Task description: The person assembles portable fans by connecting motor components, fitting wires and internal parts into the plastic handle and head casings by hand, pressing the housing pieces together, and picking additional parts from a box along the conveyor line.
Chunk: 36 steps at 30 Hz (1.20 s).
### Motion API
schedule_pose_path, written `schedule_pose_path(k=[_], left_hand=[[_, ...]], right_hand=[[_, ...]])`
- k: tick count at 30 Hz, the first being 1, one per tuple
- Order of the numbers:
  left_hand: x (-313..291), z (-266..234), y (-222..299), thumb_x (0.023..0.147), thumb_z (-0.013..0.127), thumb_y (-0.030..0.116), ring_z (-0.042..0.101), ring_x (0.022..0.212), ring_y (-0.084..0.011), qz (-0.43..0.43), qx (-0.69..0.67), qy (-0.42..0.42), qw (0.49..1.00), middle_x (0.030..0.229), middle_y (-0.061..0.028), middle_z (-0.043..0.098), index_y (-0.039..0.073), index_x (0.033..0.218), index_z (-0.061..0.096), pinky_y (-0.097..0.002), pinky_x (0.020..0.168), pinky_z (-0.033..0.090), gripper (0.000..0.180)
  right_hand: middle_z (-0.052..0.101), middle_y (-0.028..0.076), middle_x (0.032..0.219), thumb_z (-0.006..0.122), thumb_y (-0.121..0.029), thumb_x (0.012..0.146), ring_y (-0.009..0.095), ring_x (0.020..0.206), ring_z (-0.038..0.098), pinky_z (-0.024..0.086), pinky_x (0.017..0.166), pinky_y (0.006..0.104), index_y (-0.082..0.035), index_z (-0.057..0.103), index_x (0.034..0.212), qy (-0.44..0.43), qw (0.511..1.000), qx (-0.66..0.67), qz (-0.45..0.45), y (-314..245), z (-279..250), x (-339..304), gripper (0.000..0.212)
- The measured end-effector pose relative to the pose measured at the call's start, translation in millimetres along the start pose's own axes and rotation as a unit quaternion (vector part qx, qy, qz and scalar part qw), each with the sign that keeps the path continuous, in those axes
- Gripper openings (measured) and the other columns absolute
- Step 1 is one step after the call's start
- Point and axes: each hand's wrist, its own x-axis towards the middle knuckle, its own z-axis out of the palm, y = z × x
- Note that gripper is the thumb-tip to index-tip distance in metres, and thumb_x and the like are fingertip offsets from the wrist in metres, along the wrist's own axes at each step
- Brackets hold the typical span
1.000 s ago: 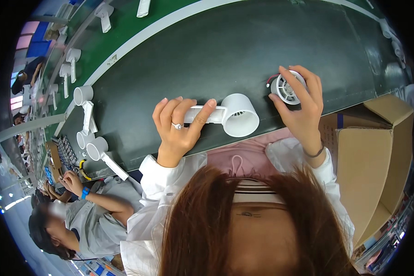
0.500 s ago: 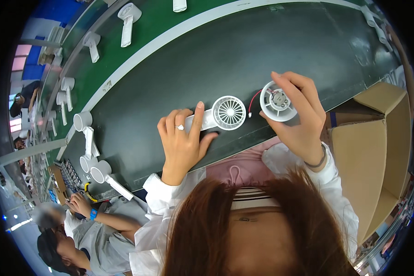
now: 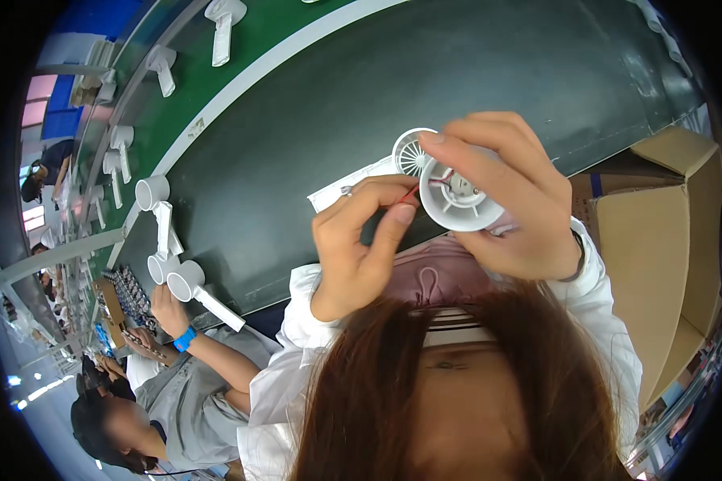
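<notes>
My right hand (image 3: 525,200) grips a white round fan housing (image 3: 441,212) by its rim, with its open side tilted into view. Inside it sits a small silver motor (image 3: 462,186) on spokes. A short red wire (image 3: 411,192) runs out of the housing to my left hand (image 3: 353,248), whose thumb and forefinger pinch it. The wire's end is hidden by the fingers. Just beyond both hands, a white handheld fan shell (image 3: 333,192) lies on the dark work surface. Its round spoked grille (image 3: 410,151) is partly covered by the housing.
Several white fan shells rest at the left, one (image 3: 186,280) by a co-worker's hand (image 3: 168,311). More lie along the green conveyor (image 3: 191,84). An open cardboard box (image 3: 638,240) stands at the right, beside the work surface (image 3: 297,120).
My left hand has left the fan shell and now pinches the red wire. My right hand has brought the housing left, over the grille's edge. The co-worker's hand has moved up to a shell.
</notes>
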Motion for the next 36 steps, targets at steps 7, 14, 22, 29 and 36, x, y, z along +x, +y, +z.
schedule_pose_path(k=[7, 14, 22, 29, 36], left_hand=[[-14.2, -15.8, -8.2, 0.091, 0.058, 0.009, 0.062, 0.1, -0.0253, -0.044, -0.248, -0.046, 0.967, 0.114, -0.027, 0.062, -0.008, 0.088, 0.06, -0.036, 0.091, 0.048, 0.017], [-20.6, -29.4, -9.6, 0.091, 0.055, 0.009, 0.056, 0.113, -0.0331, -0.076, -0.364, -0.068, 0.926, 0.127, -0.0351, 0.05, -0.007, 0.081, 0.055, -0.0404, 0.099, 0.042, 0.02], [-13.3, -35.2, 5.2, 0.087, 0.052, 0.009, 0.053, 0.119, -0.0403, -0.144, -0.375, -0.069, 0.913, 0.131, -0.0362, 0.045, -0.006, 0.073, 0.054, -0.0411, 0.097, 0.045, 0.02], [-7.4, -39.6, -2.3, 0.082, 0.048, 0.008, 0.055, 0.116, -0.0431, -0.192, -0.415, -0.088, 0.885, 0.125, -0.0363, 0.051, -0.004, 0.066, 0.052, -0.0431, 0.093, 0.049, 0.02], [-3.3, -39.7, -5.2, 0.078, 0.049, 0.009, 0.055, 0.116, -0.0428, -0.19, -0.424, -0.1, 0.88, 0.122, -0.0371, 0.052, -0.003, 0.064, 0.052, -0.0423, 0.092, 0.049, 0.019]], right_hand=[[0.063, 0.02, 0.108, 0.079, 0.003, 0.056, 0.03, 0.094, 0.061, 0.049, 0.081, 0.0371, 0.001, 0.065, 0.103, -0.045, 0.973, 0.203, 0.099, -1.6, -3.3, -3.9, 0.05], [0.062, 0.022, 0.109, 0.078, 0.002, 0.057, 0.031, 0.095, 0.061, 0.049, 0.081, 0.0376, -0.001, 0.064, 0.1, -0.064, 0.975, 0.201, 0.074, -4.5, 2.3, 0.2, 0.045], [0.062, 0.021, 0.109, 0.075, 0.004, 0.059, 0.032, 0.089, 0.063, 0.051, 0.076, 0.0363, 0.0, 0.064, 0.096, -0.041, 0.988, 0.132, 0.066, -11.5, 8.6, -0.3, 0.039], [0.063, 0.022, 0.103, 0.075, 0.003, 0.059, 0.032, 0.079, 0.064, 0.052, 0.068, 0.0344, 0.002, 0.064, 0.092, 0.002, 0.993, 0.107, 0.047, -13.8, 13.9, -4.6, 0.034], [0.058, 0.026, 0.115, 0.074, 0.005, 0.062, 0.036, 0.094, 0.063, 0.052, 0.08, 0.0393, -0.001, 0.064, 0.103, -0.057, 0.994, 0.085, 0.03, -9.6, 9.4, -9.4, 0.043]])
